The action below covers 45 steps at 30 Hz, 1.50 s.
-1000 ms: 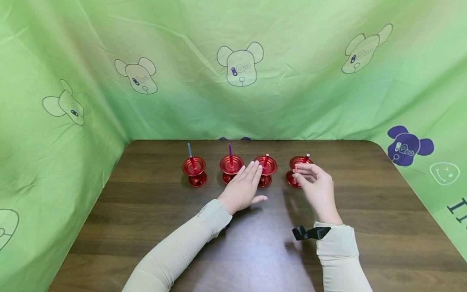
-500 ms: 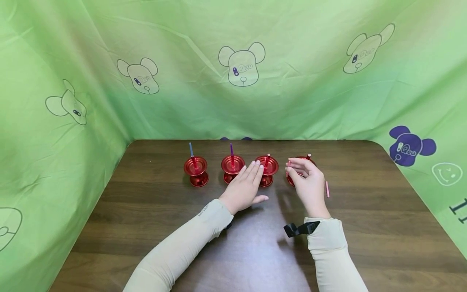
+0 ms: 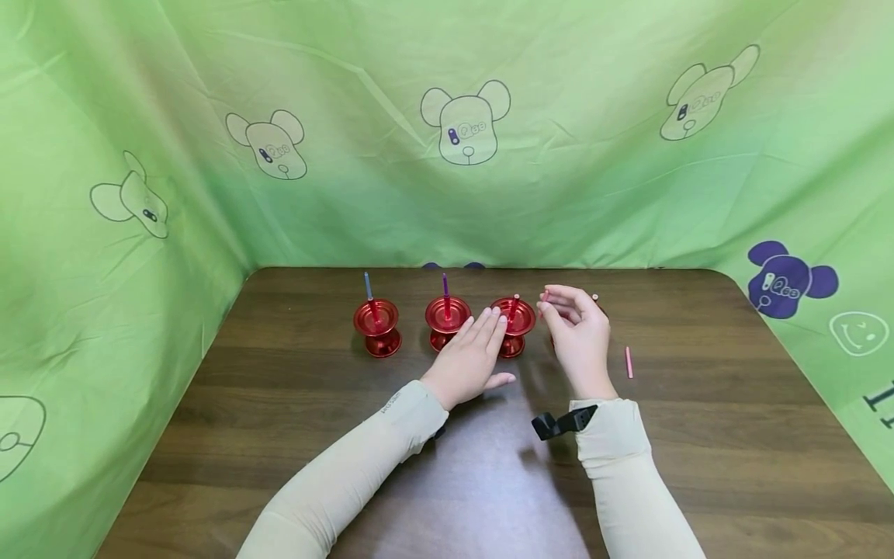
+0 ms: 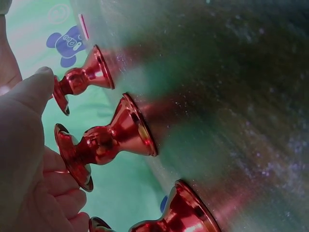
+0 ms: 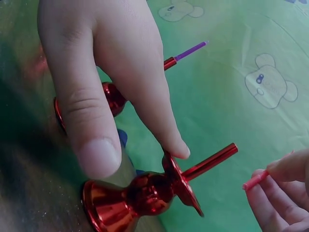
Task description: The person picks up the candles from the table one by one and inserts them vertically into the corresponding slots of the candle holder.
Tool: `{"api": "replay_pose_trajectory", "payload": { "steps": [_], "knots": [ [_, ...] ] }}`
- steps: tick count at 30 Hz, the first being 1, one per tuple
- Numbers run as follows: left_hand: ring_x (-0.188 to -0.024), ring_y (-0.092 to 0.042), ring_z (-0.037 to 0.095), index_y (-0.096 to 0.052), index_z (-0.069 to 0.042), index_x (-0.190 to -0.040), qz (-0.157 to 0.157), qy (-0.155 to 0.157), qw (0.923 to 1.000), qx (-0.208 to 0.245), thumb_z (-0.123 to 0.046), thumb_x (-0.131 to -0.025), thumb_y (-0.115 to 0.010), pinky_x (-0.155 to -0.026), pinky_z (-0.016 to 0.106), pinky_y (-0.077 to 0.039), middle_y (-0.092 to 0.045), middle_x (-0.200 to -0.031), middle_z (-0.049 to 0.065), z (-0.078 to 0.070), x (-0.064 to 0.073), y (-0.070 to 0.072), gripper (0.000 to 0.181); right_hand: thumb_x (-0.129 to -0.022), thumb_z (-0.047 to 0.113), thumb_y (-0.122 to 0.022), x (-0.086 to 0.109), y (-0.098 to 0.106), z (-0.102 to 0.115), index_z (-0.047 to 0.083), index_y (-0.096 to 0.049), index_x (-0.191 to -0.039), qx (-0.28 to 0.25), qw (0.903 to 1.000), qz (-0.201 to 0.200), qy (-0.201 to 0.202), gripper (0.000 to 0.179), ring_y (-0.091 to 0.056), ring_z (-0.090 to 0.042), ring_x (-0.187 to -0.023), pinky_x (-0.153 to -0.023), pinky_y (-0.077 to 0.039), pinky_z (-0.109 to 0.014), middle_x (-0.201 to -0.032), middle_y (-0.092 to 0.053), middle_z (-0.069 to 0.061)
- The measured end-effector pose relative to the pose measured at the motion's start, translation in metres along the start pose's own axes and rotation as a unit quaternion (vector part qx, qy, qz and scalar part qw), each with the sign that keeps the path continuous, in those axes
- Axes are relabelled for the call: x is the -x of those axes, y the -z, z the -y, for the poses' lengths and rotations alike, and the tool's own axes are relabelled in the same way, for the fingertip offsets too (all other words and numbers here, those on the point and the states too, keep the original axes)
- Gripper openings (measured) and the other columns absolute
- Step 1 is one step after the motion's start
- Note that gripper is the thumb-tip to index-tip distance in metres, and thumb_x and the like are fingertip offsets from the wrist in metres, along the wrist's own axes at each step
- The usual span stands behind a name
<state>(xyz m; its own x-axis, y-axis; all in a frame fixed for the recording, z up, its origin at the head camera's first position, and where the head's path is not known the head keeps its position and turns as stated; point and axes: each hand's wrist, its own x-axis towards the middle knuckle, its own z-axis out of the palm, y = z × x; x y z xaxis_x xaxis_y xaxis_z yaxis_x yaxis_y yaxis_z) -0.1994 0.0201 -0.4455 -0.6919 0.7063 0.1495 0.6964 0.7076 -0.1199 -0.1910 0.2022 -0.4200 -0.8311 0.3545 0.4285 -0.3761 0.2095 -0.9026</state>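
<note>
My left hand (image 3: 469,363) is stretched flat over the table, fingertips at the rim of the third red metal candle holder (image 3: 520,320). In the right wrist view its index fingertip touches this holder's dish (image 5: 181,183), beside an upright tube (image 5: 212,162) with no candle in it. My right hand (image 3: 585,341) pinches a thin pink candle (image 5: 256,180) between thumb and fingers, just to the right of that tube and apart from it. Behind the right hand, the fourth holder (image 4: 82,79) is mostly hidden in the head view.
To the left stand a holder (image 3: 377,320) with a blue candle (image 3: 368,286) and another (image 3: 447,317) with a purple candle (image 3: 445,286). A second pink candle (image 3: 629,362) lies on the wooden table (image 3: 293,419) at right. Green printed cloth (image 3: 349,194) surrounds the table.
My right hand has moved left and slightly up with the pink candle, from in front of the fourth holder towards the third. The loose pink candle has come into view. My left hand stays put.
</note>
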Motion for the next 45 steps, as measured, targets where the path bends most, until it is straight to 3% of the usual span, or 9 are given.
{"api": "replay_pose_trajectory", "payload": {
  "steps": [3,6,10,16,26,37,45],
  "knots": [
    [-0.153,-0.024,0.026,-0.029,-0.001,-0.158,0.006,0.003,1.0,0.003,-0.061,-0.099,-0.051,-0.123,0.039,-0.022,-0.028,-0.164,0.016,0.0,0.0,0.001,0.087,-0.091,-0.006,-0.069,-0.003,-0.004,0.0,-0.011,-0.068,-0.113,-0.006,1.0,0.002,0.003,0.022,-0.073,-0.019,-0.086,-0.076,-0.058,-0.019,-0.097,-0.072,-0.012],
    [-0.153,-0.022,0.025,-0.028,-0.001,-0.159,0.014,0.008,0.9998,0.006,-0.058,-0.101,-0.05,-0.124,0.038,-0.019,-0.027,-0.165,0.015,0.0,-0.001,0.002,0.083,-0.093,-0.004,-0.069,-0.006,-0.006,0.001,-0.009,-0.068,-0.113,-0.005,0.9999,0.009,0.005,0.021,-0.072,-0.019,-0.088,-0.077,-0.057,-0.019,-0.098,-0.073,-0.01],
    [-0.154,-0.02,0.024,-0.027,-0.002,-0.159,0.025,0.012,0.9996,0.009,-0.051,-0.104,-0.049,-0.125,0.036,-0.015,-0.025,-0.165,0.014,-0.001,0.0,0.003,0.077,-0.094,-0.002,-0.069,-0.009,-0.009,0.001,-0.007,-0.069,-0.114,-0.003,0.9998,0.016,0.009,0.021,-0.072,-0.015,-0.089,-0.079,-0.056,-0.017,-0.102,-0.072,-0.019],
    [-0.155,-0.017,0.023,-0.026,-0.002,-0.159,0.032,0.01,0.9994,-0.004,-0.047,-0.107,-0.046,-0.125,0.036,-0.015,-0.025,-0.166,0.014,0.0,0.0,0.004,0.072,-0.094,-0.001,-0.068,-0.014,-0.014,0.005,-0.009,-0.068,-0.115,-0.021,0.9994,0.016,0.024,0.022,-0.07,-0.006,-0.088,-0.081,-0.056,-0.017,-0.103,-0.071,-0.023],
    [-0.154,-0.019,0.023,-0.028,-0.002,-0.159,0.021,0.008,0.9997,-0.001,-0.047,-0.106,-0.046,-0.124,0.036,-0.016,-0.026,-0.165,0.014,0.001,-0.001,0.002,0.072,-0.093,-0.006,-0.068,-0.019,-0.022,0.007,-0.011,-0.067,-0.115,-0.048,0.9978,0.02,0.042,0.023,-0.07,-0.007,-0.089,-0.083,-0.056,-0.018,-0.104,-0.068,-0.025],
    [-0.153,-0.023,0.024,-0.031,-0.002,-0.158,0.002,0.002,0.9999,-0.011,-0.047,-0.106,-0.048,-0.123,0.037,-0.021,-0.031,-0.163,0.014,0.0,-0.001,0.001,0.071,-0.093,-0.004,-0.069,-0.022,-0.026,0.004,-0.01,-0.067,-0.114,-0.022,0.9982,0.036,0.043,0.021,-0.069,-0.009,-0.089,-0.081,-0.056,-0.017,-0.104,-0.07,-0.027],
    [-0.153,-0.022,0.024,-0.031,-0.002,-0.158,0.006,0.004,0.9999,-0.01,-0.046,-0.106,-0.049,-0.123,0.037,-0.021,-0.03,-0.164,0.014,0.001,-0.001,0.0,0.071,-0.094,-0.003,-0.069,-0.023,-0.028,0.004,-0.008,-0.068,-0.114,0.013,0.9983,0.041,0.039,0.021,-0.068,-0.004,-0.089,-0.082,-0.055,-0.015,-0.104,-0.071,-0.022]
  ]
}}
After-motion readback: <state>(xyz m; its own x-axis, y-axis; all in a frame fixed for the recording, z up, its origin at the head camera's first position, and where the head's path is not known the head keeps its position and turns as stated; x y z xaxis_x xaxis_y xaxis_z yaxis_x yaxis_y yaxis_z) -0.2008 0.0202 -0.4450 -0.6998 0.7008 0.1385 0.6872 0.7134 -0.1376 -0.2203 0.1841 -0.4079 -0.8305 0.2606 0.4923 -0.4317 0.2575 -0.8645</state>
